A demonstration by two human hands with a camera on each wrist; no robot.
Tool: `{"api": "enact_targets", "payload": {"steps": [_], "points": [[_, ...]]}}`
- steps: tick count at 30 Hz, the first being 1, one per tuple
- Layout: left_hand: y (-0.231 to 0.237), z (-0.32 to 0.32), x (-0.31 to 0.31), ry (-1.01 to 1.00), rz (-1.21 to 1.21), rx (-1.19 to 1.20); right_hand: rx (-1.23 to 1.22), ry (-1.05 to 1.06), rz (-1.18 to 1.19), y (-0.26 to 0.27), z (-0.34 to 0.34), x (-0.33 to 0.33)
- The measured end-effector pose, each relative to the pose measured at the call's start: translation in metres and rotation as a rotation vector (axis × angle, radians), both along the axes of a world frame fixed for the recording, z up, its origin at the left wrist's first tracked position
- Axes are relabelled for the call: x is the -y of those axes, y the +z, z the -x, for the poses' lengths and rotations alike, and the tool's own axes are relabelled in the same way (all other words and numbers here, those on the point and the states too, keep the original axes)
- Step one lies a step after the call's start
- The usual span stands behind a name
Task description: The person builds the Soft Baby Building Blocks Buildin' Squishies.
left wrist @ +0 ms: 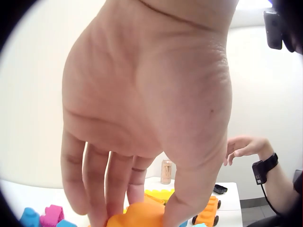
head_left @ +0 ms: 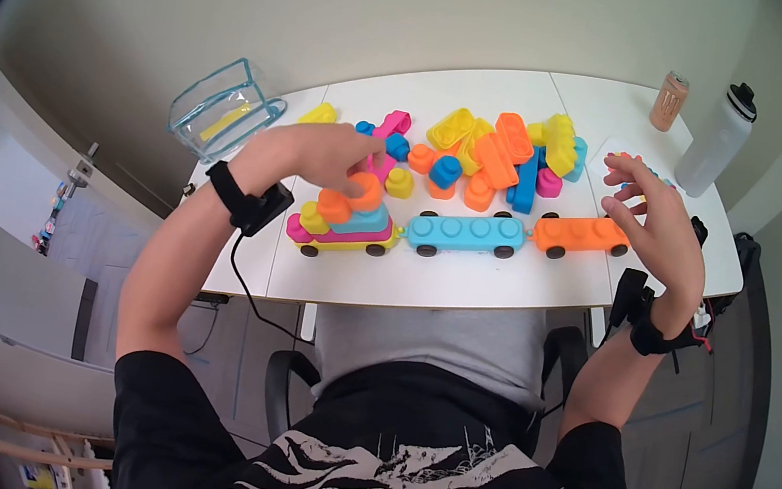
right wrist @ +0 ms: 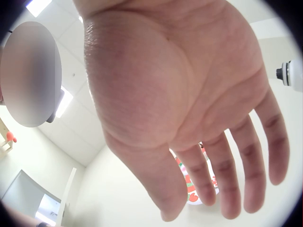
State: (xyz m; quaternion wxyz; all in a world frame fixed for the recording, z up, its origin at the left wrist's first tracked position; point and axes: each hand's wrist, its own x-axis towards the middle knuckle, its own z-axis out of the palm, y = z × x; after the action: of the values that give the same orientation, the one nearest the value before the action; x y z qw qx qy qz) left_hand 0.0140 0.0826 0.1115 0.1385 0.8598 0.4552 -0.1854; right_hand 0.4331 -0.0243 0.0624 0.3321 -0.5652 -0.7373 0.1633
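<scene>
My left hand (head_left: 324, 154) is at the front car (head_left: 343, 242) of a toy train, a yellow wheeled base stacked with pink, blue, yellow and orange blocks. Its thumb and fingers pinch an orange block (left wrist: 139, 215) at the top of that stack. Hitched behind are a light blue car (head_left: 466, 234) and an orange car (head_left: 581, 235), both with bare studs on top. Over the right side of the table hangs my right hand (head_left: 666, 220), fingers loosely spread, with nothing in it. The right wrist view shows its bare palm (right wrist: 180, 80).
Loose toy blocks (head_left: 496, 162) lie heaped behind the train. A clear zip bag (head_left: 222, 108) with blue trim stands at the left. At the back right of the white table (head_left: 435, 287) are a drink can (head_left: 669, 102) and a white bottle (head_left: 717, 141).
</scene>
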Motion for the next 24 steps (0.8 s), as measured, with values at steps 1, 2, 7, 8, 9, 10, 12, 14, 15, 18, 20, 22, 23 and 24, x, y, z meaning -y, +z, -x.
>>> {"api": "enact_targets", "payload": {"steps": [1,2,7,8,9,10,12,14,15,18,20,22,23,24], "points": [[-0.003,0.003,0.003,0.005,0.017,0.015,0.005,-0.008,0.003,0.001,0.001,0.0],[-0.005,0.002,0.005,0.007,0.034,-0.028,0.005,-0.01,0.002,0.001,0.0,0.0],[-0.01,0.007,0.006,-0.087,0.06,-0.018,-0.069,0.012,-0.002,0.001,-0.013,0.002],[-0.013,0.008,0.008,-0.056,0.05,-0.007,-0.077,-0.01,-0.002,0.0,-0.018,0.002],[-0.014,0.008,0.009,-0.018,0.04,0.001,-0.071,-0.021,-0.001,0.001,-0.024,0.003],[-0.013,0.007,0.01,0.003,0.043,0.007,-0.077,-0.053,-0.021,0.001,-0.03,0.004],[-0.018,0.01,0.009,-0.006,0.035,0.02,-0.093,-0.132,-0.051,0.001,-0.036,0.009],[-0.021,0.007,0.009,-0.01,0.028,0.033,-0.095,-0.147,-0.049,0.003,-0.043,0.011],[-0.021,0.004,0.01,-0.023,0.02,0.004,-0.099,-0.159,-0.052,0.003,-0.047,0.011],[-0.023,0.001,0.01,-0.042,0.001,-0.031,-0.088,-0.163,-0.06,-0.001,-0.055,0.011],[-0.023,0.001,0.011,-0.047,-0.01,-0.042,-0.088,-0.169,-0.065,-0.001,-0.055,0.011],[-0.022,0.001,0.012,-0.014,0.004,-0.051,-0.22,-0.188,-0.109,0.0,-0.054,0.012],[-0.022,0.002,0.012,-0.015,0.006,-0.052,-0.221,-0.19,-0.107,-0.001,-0.056,0.012],[-0.022,0.003,0.013,-0.015,-0.002,-0.043,-0.28,-0.205,-0.142,-0.002,-0.06,0.011]]}}
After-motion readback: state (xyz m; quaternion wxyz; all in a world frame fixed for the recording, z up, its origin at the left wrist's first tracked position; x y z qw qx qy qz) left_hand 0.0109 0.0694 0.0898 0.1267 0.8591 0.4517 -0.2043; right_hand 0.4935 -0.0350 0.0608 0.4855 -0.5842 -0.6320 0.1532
